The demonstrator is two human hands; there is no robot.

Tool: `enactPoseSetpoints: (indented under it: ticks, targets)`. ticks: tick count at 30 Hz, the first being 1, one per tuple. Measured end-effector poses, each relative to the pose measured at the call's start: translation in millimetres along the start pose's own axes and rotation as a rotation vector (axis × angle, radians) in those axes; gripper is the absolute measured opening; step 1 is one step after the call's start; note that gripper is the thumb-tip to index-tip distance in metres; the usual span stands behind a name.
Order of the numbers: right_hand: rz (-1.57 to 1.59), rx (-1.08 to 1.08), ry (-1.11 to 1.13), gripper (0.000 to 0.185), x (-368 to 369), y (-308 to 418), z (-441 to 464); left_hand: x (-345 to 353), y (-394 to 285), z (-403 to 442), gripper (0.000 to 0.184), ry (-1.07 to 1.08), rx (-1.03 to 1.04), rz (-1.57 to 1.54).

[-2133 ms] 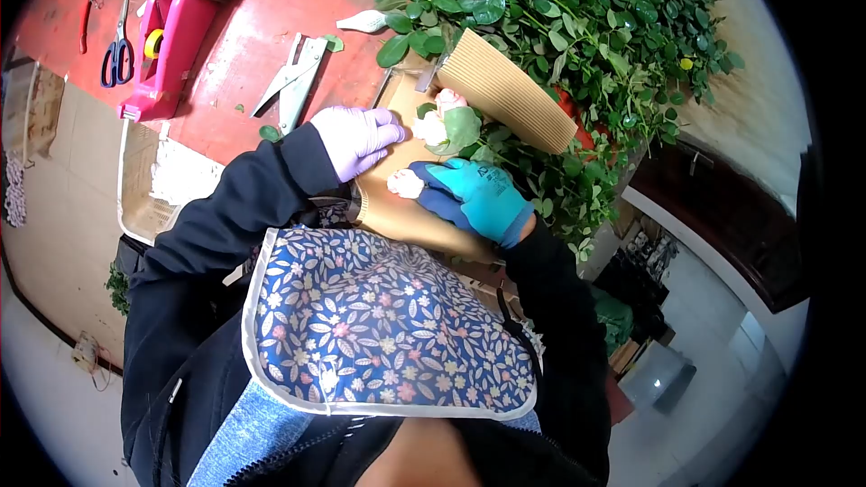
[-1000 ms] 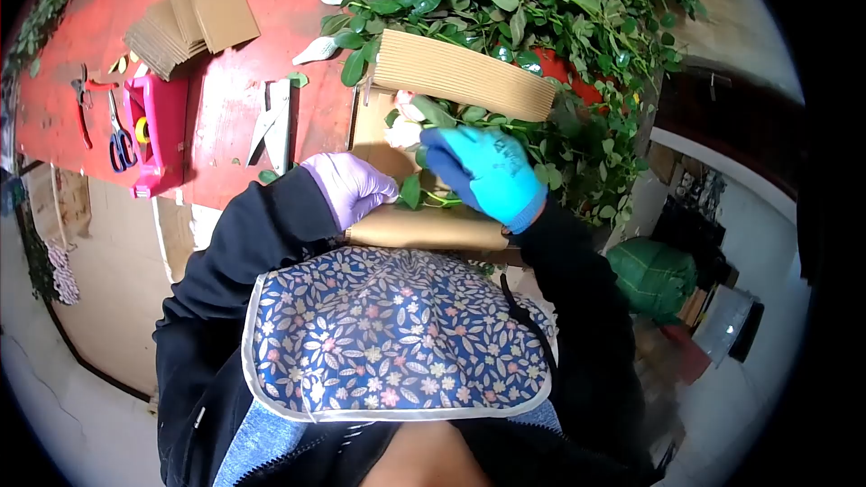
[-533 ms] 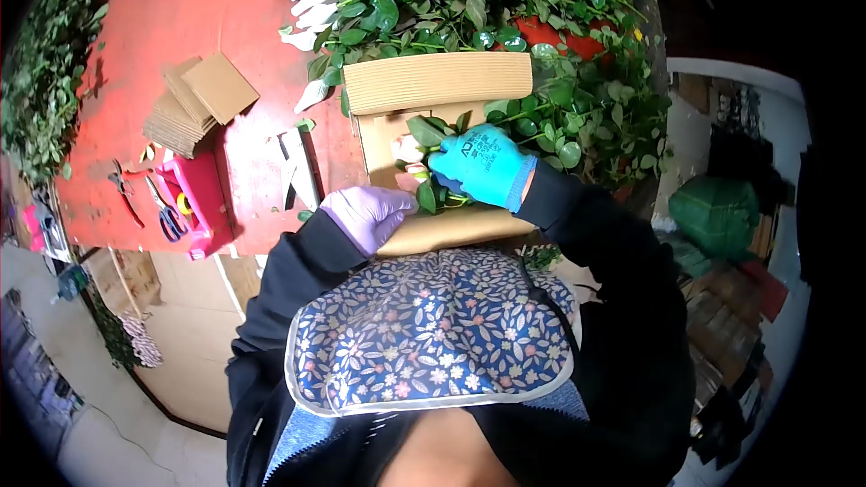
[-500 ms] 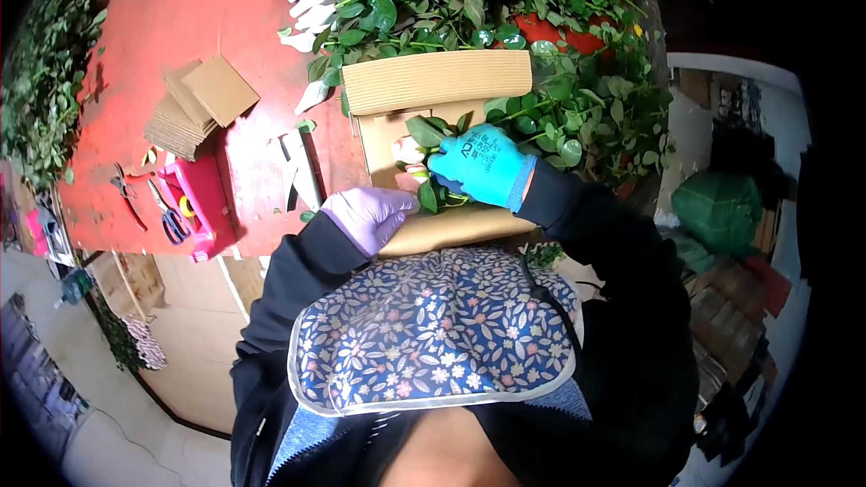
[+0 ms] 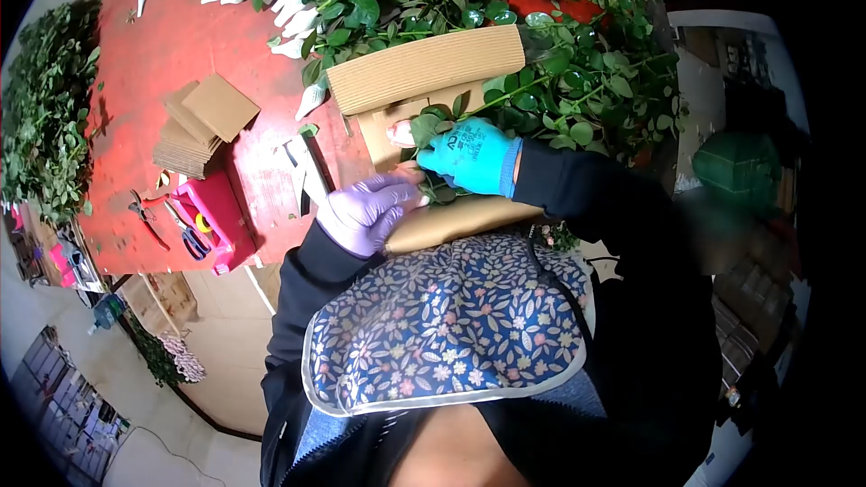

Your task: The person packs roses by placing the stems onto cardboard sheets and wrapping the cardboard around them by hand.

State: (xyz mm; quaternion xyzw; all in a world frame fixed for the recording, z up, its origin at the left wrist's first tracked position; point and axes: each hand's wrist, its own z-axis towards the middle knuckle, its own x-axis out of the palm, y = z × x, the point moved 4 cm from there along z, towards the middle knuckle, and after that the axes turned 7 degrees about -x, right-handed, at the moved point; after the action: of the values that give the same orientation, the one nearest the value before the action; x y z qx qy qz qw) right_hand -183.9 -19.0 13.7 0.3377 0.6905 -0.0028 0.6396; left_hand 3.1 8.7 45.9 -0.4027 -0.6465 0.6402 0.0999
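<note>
My left hand [image 5: 372, 210], in a thin purple glove, has its fingers curled together at the near left part of the cardboard wrap; what they hold, if anything, is hidden. My right hand [image 5: 471, 157], in a blue work glove, is closed around leafy rose stems inside the wrap. A pale pink rose head [image 5: 400, 133] shows just beyond its fingertips. The corrugated far flap [image 5: 428, 68] of the wrap stands raised behind the flowers, and the brown near flap [image 5: 460, 220] curls up against my floral apron [image 5: 451, 325].
On the red table [image 5: 216, 36] are stacked cardboard pieces [image 5: 203, 122], a pink tape dispenser [image 5: 216, 221], scissors [image 5: 189, 236], red-handled pliers [image 5: 149, 216] and a metal tool [image 5: 308, 173]. Leafy stems [image 5: 595, 81] pile up at the back right, more greenery [image 5: 50, 108] at the far left.
My left hand has moved right and inward, its fingers now close to my right hand. The pink rose heads are more covered. The view has turned slightly.
</note>
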Motion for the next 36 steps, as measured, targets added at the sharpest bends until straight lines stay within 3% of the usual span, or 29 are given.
enactPoseSetpoints:
  ticks: [4,6,7,9,11,12,15,16,17,20,23,26,29,30,33,36]
  targets:
    - [0.051,0.014,-0.072,0.021,-1.9,-0.1,-3.8,9.0,-3.9,7.0,0.026,0.071,-0.088,0.206]
    - [0.051,0.026,-0.051,0.021,0.0,-2.5,-4.8,12.3,5.5,5.2,0.025,0.057,-0.066,0.115]
    - [0.379,0.122,-0.082,0.022,1.1,-7.7,-7.0,11.9,6.4,5.1,0.024,0.047,-0.043,0.021]
    - [0.705,0.214,-0.109,0.023,2.5,-12.5,-10.5,9.7,3.7,5.8,0.022,0.052,-0.062,-0.009]
    - [0.007,0.018,-0.037,0.026,-8.7,-2.6,-10.0,8.3,0.8,5.7,0.02,0.069,-0.06,0.074]
    - [-0.042,0.019,-0.042,0.033,-5.7,-1.8,-7.6,8.2,-0.2,5.8,0.02,0.071,-0.062,0.074]
    - [-0.047,0.1,0.111,0.036,-16.8,-0.4,-5.9,9.9,3.0,6.5,0.019,0.085,-0.136,0.051]
    - [-0.045,0.149,0.066,0.034,-17.0,-2.3,-9.2,10.3,3.9,6.3,0.018,0.067,-0.102,0.047]
    - [-0.126,0.231,0.235,0.037,-23.3,-1.2,-13.8,10.0,3.7,5.6,0.017,0.047,-0.067,0.042]
    - [-0.079,0.191,0.182,0.04,-20.9,-11.3,-29.7,8.6,0.8,5.4,0.016,0.049,-0.082,0.081]
    - [-0.065,0.104,-0.013,0.036,-43.1,-4.4,-31.3,10.2,4.2,3.6,0.016,0.021,-0.055,0.061]
    - [-0.11,0.219,-0.122,0.026,-62.0,-4.6,-18.5,7.9,1.3,4.4,0.015,0.034,-0.056,0.082]
    - [-0.227,0.27,-0.183,0.028,-42.3,-14.5,-10.7,10.6,5.8,3.8,0.016,0.023,-0.041,0.071]
    - [-0.315,0.262,-0.191,0.037,-30.9,-18.0,-8.2,10.9,6.5,3.8,0.017,0.018,-0.032,0.067]
    - [-0.515,0.2,-0.148,0.037,-9.2,-24.6,-0.5,11.2,7.0,4.2,0.017,0.016,-0.013,0.041]
    - [-0.501,0.171,-0.18,0.033,-12.0,-28.2,3.4,11.7,4.8,5.8,0.016,0.06,-0.095,0.01]
